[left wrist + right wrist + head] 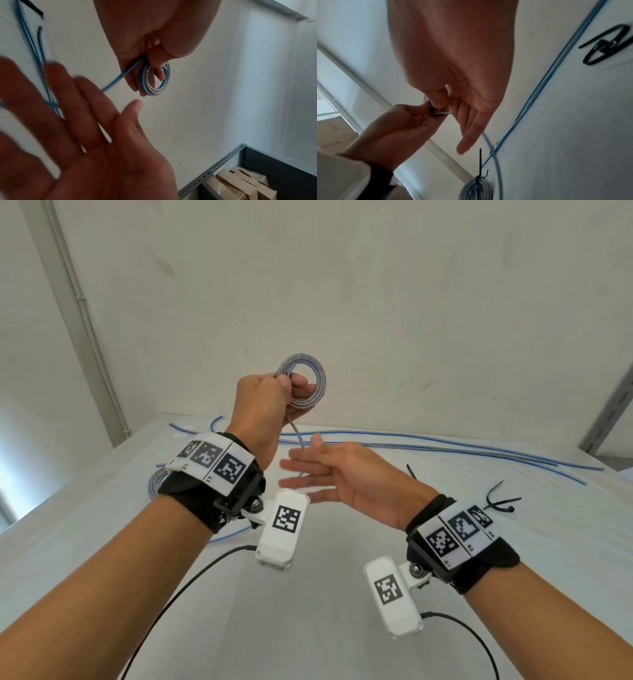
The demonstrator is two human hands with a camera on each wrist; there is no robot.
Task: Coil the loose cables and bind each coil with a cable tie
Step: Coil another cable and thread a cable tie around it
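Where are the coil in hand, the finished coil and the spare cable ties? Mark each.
coil in hand [317, 378], head view, right rim.
finished coil [476, 189], right wrist view, windings below its tie.
spare cable ties [500, 501], head view, crossed straps.

The coil [303, 383] shows blue and silvery-clear stripes side by side, and the loose cables [445, 448] carry the same blue with a pale streak. A second coil [476, 189] looks grey-blue, bound by a black tie [480, 166]. The spare ties [501, 501] are black. The tabletop [342, 594] is plain white, the wall [342, 285] off-white (with a few faint dark smudges). The wristbands [191, 501] are black with white blocks bearing black-and-white square codes. The shelf frame [223, 166] is grey, its boxes [240, 185] tan.
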